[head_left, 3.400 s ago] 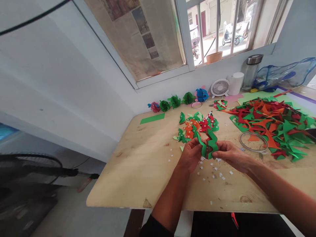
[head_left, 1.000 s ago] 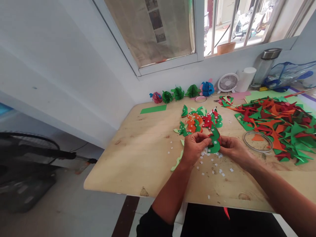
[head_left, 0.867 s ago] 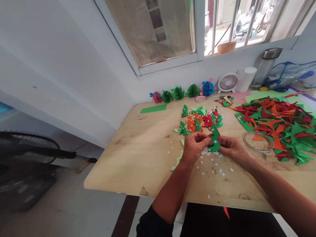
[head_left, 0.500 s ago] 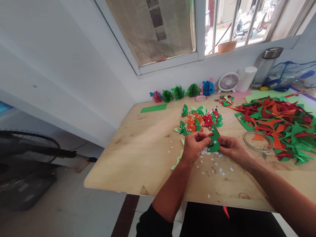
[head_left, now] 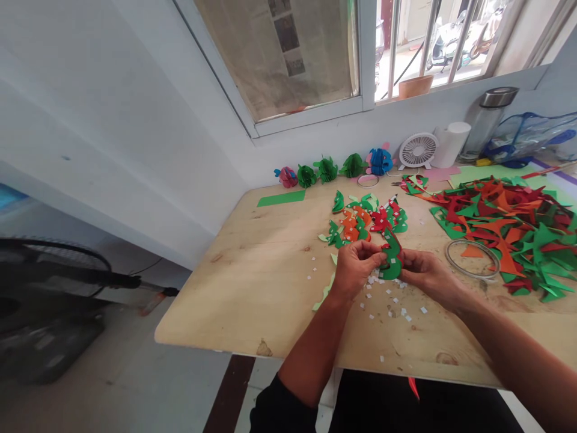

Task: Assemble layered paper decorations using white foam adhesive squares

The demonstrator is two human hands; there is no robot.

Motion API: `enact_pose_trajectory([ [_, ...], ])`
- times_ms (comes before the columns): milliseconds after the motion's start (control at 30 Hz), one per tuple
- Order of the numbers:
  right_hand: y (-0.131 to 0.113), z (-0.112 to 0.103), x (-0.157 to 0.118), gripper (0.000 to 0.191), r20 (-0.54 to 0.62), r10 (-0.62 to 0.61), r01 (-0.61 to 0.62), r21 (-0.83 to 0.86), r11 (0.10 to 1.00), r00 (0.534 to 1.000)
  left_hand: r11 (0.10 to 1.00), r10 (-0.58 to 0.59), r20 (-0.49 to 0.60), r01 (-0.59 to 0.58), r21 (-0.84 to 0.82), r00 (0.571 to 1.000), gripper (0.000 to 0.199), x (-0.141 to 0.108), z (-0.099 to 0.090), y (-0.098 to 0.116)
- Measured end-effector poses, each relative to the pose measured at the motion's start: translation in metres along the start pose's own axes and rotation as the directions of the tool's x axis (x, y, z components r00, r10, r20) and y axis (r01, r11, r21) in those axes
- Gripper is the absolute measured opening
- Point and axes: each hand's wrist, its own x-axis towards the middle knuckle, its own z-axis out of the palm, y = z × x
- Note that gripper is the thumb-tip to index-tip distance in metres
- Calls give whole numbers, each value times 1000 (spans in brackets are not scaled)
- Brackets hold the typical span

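Observation:
Between my hands is a green paper cutout with a scalloped edge, red paper behind it and small white squares on its face. My left hand pinches its left side with thumb and forefinger. On the opposite edge, the fingers of my right hand are closed on the same cutout. Just beyond lie orange cutouts, red cutouts and green cutouts, several bearing white squares. Loose white squares are scattered on the table below my hands. A pale green wavy strip lies beside my left wrist.
A big heap of paper scraps covers the table's right side, with a roll of tape before it. Folded paper figures, a small white fan and a glass bottle stand along the wall. A green strip lies at back left.

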Motion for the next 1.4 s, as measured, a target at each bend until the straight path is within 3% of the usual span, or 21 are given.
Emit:
enact_pose_trajectory([
  [333, -1, -2, -1, 43, 19, -49, 50, -43, 998, 999, 997, -63, 79, 66, -31, 995, 31, -1, -5, 5],
  [600, 1, -4, -2, 44, 111, -16, 12, 43, 999, 994, 983, -133, 189, 153, -97, 973, 31, 2, -9, 2],
  [900, 1, -1, 1, 48, 121, 13, -23, 81, 996, 993, 979, -138, 97, 151, -136, 986, 27, 2, -5, -1],
  [1233, 1, 0, 1, 48, 29, 55, -58, 127, 990, 998, 966, -147, 64, 157, -207, 987, 26, 5, -5, -4],
  [1400, 8, 0, 4, 51, -18, 51, -48, 144, 988, 999, 965, -146, -4, 141, -223, 989, 27, 4, -3, -2],
])
